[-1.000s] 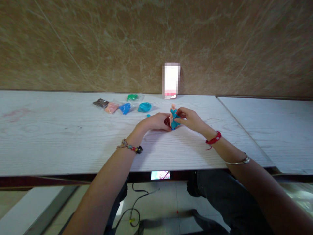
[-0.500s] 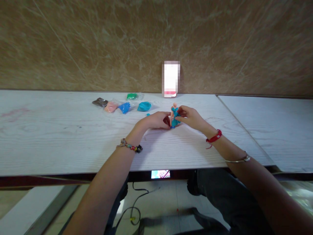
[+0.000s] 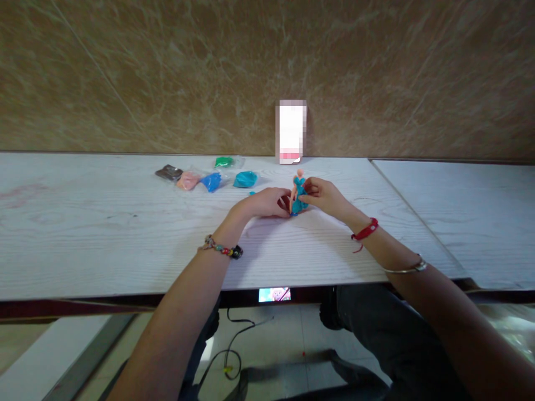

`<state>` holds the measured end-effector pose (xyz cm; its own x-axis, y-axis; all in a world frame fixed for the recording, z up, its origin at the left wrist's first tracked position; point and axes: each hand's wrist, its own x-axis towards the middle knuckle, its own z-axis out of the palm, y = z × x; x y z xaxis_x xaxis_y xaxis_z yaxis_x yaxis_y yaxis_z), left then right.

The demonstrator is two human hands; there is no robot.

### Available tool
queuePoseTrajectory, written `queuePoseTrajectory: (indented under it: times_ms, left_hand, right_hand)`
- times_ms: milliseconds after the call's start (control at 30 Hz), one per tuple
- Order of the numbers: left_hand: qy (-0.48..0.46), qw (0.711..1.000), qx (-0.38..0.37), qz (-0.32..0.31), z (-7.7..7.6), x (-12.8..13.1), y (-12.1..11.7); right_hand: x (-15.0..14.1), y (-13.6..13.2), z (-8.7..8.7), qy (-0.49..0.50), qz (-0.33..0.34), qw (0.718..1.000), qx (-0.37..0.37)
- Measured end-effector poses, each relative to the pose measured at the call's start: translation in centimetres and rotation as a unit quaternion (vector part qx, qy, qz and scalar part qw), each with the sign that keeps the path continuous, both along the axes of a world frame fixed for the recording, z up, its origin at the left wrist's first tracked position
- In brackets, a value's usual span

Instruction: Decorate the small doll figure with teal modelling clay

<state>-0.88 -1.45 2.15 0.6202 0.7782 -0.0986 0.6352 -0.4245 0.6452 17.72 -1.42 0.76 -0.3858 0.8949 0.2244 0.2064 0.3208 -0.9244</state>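
Observation:
A small clay figurine [image 3: 299, 200] stands upright on the table between my hands. It has a teal dress, a pale pink head and arm, and some darker blue at its foot. My left hand [image 3: 271, 201] is curled round its lower left side, thumb and fingers closed near the base. From the right, my right hand [image 3: 324, 193] pinches the teal dress; the exact fingertip contact is too small to make out. A tiny teal bit [image 3: 252, 193] lies just behind my left hand.
Bagged clay lies at the back left: brown [image 3: 169, 172], pink [image 3: 188, 180], blue [image 3: 211, 181], green [image 3: 224, 162] and teal [image 3: 245, 179]. A phone [image 3: 291, 132] with a blurred screen leans on the marbled wall [image 3: 167, 78]. Another lit screen [image 3: 275, 294] shows at the table's front edge.
The view has shifted slightly. My right fingers have shifted a little on the dress; both hands stay at the figurine.

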Motion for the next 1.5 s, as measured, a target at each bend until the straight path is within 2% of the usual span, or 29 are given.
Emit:
queuePoseTrajectory:
  times_ms: [267,567,933,1100,1367,1500]
  left_hand:
    - [0.011,1.000,-0.006,0.000,0.0,-0.1,0.0]
    - [0.079,0.996,0.022,-0.022,0.6,-0.5,0.1]
    - [0.059,0.998,0.034,-0.009,0.9,-0.6,-0.2]
    - [0.045,0.999,0.021,0.001,0.7,-0.7,-0.1]
    - [-0.049,0.998,-0.043,-0.016,-0.4,-1.3,0.7]
    - [-0.076,0.994,-0.071,-0.026,-0.4,-1.4,0.9]
  right_hand:
    - [0.0,0.0,0.1,0.000,-0.028,0.999,-0.036]
    - [0.0,0.1,0.0,0.013,-0.012,1.000,-0.021]
    - [0.0,0.2,-0.1,0.001,-0.021,1.000,-0.002]
    - [-0.3,0.1,0.2,0.015,-0.045,0.998,-0.037]
    - [-0.2,-0.2,-0.1,0.066,-0.050,0.987,-0.136]
    - [-0.4,-0.3,-0.1,0.080,-0.063,0.981,-0.163]
